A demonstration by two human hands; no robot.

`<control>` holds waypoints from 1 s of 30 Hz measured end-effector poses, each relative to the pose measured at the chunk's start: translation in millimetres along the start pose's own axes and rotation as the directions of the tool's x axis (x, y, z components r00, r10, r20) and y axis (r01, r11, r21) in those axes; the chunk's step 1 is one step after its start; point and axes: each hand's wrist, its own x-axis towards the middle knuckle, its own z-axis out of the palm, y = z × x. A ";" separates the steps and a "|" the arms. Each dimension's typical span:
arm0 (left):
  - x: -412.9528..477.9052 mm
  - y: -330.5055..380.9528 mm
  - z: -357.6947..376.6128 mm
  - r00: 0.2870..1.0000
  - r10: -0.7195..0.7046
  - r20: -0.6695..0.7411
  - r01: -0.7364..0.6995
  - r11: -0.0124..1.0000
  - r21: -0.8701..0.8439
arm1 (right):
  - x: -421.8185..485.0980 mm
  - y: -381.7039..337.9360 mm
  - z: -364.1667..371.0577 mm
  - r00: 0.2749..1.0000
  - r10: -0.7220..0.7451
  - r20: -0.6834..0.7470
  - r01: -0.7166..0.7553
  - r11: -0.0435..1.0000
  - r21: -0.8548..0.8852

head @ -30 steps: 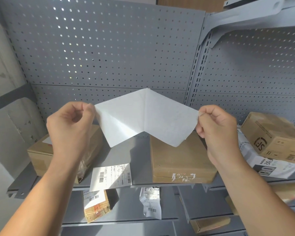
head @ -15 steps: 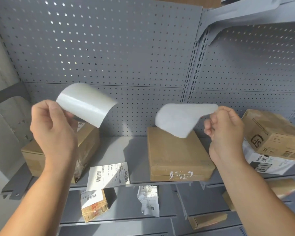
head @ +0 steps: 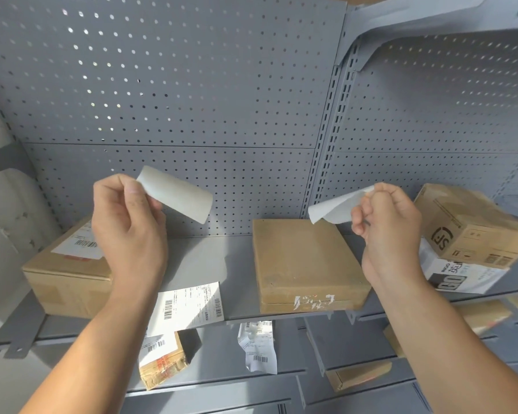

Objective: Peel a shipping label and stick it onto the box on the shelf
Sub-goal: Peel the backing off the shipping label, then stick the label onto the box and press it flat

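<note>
Label and liner are now fully separated; a second ago they were one sheet stretched between both hands. Left hand (head: 129, 231) is pinched on the curled glossy sheet (head: 175, 197); right hand (head: 386, 231) is closed on the crumpled white sheet (head: 334, 207). Which one is the label cannot be told; the white one is judged more likely. Peel step is judged done, sticking is left. Past the hands, the plain box (head: 305, 261) sits flat on the shelf (head: 210, 264), top bare, just below the right-hand sheet. A labelled box (head: 66, 273) is seen far left.
</note>
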 end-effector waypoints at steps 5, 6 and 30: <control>1.5 -9.1 7.9 0.997 -0.033 0.067 0.036 0.998 -0.047 | -3.5 -1.2 0.9 0.999 -0.020 -0.042 0.018 0.999 -0.039; 1.8 -12.9 10.0 0.996 -0.050 0.079 0.055 0.996 -0.064 | -3.6 -1.5 -0.1 0.998 -0.020 -0.052 0.018 0.999 -0.041; -118.9 -43.6 209.8 0.920 -0.089 0.381 0.077 0.996 0.048 | 139.5 60.9 -130.1 0.997 0.018 -0.073 -0.041 0.943 -0.331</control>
